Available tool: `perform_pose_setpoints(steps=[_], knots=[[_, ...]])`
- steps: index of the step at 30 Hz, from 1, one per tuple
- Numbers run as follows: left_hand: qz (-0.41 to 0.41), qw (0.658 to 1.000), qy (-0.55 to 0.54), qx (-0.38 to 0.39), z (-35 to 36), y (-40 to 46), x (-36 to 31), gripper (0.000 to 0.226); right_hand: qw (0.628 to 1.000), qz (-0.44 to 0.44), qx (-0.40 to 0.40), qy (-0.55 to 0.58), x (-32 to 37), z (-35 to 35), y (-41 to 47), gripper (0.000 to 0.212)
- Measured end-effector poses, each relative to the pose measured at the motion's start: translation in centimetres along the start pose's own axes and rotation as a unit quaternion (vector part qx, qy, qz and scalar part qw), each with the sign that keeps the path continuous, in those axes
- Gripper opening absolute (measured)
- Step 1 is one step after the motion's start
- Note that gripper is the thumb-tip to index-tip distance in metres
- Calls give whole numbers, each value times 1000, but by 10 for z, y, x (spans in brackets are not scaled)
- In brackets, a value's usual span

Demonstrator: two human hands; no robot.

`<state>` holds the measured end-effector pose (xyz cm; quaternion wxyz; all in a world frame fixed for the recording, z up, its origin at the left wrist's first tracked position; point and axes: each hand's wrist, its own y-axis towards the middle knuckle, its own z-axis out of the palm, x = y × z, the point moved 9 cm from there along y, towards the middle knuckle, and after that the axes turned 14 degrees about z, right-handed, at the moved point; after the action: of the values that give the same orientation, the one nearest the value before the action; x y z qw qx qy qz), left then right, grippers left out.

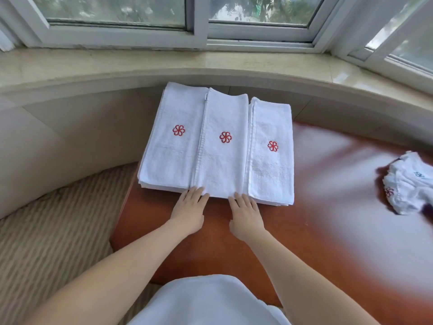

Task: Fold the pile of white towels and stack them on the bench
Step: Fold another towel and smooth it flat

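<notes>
three folded towels in a row, both hands flat at the middle one

on the glossy reddish-brown leather bench [269,242] lie three white terry towels, each folded into a long narrow rectangle and each stitched with a red pinwheel flower emblem. they sit side by side, overlapping at their long edges: the left folded towel [171,146], the middle folded towel [222,160] lapping over it with a hemmed, ribbed border down its left side, and the right folded towel [271,165] tucked against the middle one's right edge. more white layers show beneath their near edges. the cloth is nubby, with a flatter woven band across each piece.

the left hand [189,212] and the right hand [246,216] rest palm-down with straight, slightly spread fingers; their tips touch the near edge of the middle towel, gripping nothing.

at three o'clock from the row, well apart, a crumpled white towel [407,184] lies in a rumpled heap with red and dark emblems showing.

at twelve o'clock a curved, polished beige marble sill [164,64] runs under white-framed windows [199,31]. at eight o'clock, ribbed beige carpet [46,231] covers the floor.
</notes>
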<state>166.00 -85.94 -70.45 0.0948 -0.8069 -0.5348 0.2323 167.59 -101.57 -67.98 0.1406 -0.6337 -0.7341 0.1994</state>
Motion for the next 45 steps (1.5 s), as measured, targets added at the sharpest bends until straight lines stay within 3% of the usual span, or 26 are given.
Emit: perform_pose_setpoints(steps=[5, 11, 17, 29, 39, 45], knots=[[-15, 996, -79, -26, -18, -16, -37, 72, 996, 7, 52, 76, -11, -10, -24, 71], [18, 989, -113, -89, -53, -15, -123, 71, 972, 77, 4, 220, -91, -23, -90, 69], [47, 982, -136, -125, -56, -27, -259, 69, 940, 151, -60, 301, -212, -7, -187, 68], [182, 974, -33, -128, -44, -43, -543, 70, 874, 259, -168, 376, -420, 21, -367, 63], [241, 965, -48, -89, -19, -5, -639, 66, 810, 339, -211, 430, -517, 40, -418, 59], [261, 961, -67, -61, -13, 56, -676, 66, 800, 366, -195, 433, -573, 48, -403, 57]])
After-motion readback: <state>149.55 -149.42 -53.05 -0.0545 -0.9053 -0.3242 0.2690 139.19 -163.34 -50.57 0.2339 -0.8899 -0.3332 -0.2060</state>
